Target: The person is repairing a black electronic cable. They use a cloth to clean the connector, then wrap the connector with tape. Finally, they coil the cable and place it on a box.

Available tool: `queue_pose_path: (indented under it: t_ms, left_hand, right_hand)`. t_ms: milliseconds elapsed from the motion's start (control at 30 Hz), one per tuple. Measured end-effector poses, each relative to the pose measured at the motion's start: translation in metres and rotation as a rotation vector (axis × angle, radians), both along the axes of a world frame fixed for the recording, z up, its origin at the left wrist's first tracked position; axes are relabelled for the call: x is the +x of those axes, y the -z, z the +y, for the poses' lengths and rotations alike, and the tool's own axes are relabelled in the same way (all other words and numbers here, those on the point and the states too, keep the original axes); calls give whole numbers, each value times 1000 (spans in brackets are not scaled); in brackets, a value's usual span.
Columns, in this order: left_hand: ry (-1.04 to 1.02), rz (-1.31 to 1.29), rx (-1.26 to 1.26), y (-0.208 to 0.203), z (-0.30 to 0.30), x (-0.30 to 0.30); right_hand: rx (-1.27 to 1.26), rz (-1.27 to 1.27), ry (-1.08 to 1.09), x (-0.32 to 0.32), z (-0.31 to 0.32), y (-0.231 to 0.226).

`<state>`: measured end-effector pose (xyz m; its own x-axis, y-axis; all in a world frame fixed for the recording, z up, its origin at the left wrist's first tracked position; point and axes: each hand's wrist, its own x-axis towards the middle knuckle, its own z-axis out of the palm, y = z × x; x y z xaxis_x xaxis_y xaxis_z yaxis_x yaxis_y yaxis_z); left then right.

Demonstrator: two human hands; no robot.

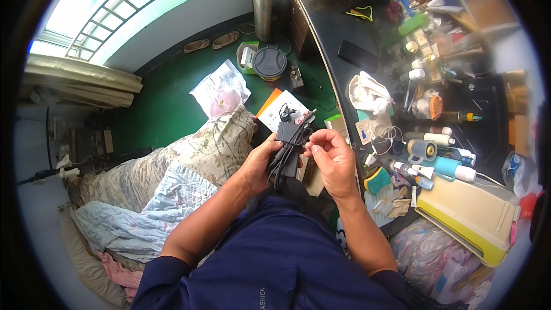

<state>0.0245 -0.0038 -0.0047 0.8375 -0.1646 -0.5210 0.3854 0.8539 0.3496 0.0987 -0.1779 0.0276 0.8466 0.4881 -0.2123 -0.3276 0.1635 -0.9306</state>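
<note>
A black power adapter (290, 132) with its black cable (276, 173) coiled around it is gripped in my left hand (258, 163), in front of my torso. The cable's strands are bundled across the adapter, and a loop hangs down at its lower end. On the bundle's right side, my right hand (334, 163) has thumb and fingers pinched together at the edge of the coil. What lies between those fingertips is too small to make out. Beyond the adapter, a white and orange printed sheet or box (285, 108) lies lower down.
A dark cluttered desk (359, 54) runs along the right, holding bottles, a sponge (376, 181), a white cable and a cream and green machine (468, 212). On the left is a bed with a patterned quilt (149, 195). A lidded bucket (269, 62) and shoes (226, 39) are on the green floor.
</note>
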Motion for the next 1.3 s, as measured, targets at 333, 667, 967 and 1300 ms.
queue_pose_path:
  t_ms: [333, 667, 967, 1300]
  left_hand:
    - [-8, 27, 25, -12, 0, 2]
    - [3, 3, 191, -10, 0, -6]
    - [42, -151, 428, -14, 2, -16]
    - [43, -217, 620, -10, 4, -23]
  right_hand:
    - [-283, -370, -130, 4, -3, -15]
    - [-384, -746, -152, 0, 8, -24]
    - [-513, -814, -123, -7, 16, -24]
    - [-577, -780, -201, -14, 22, -24]
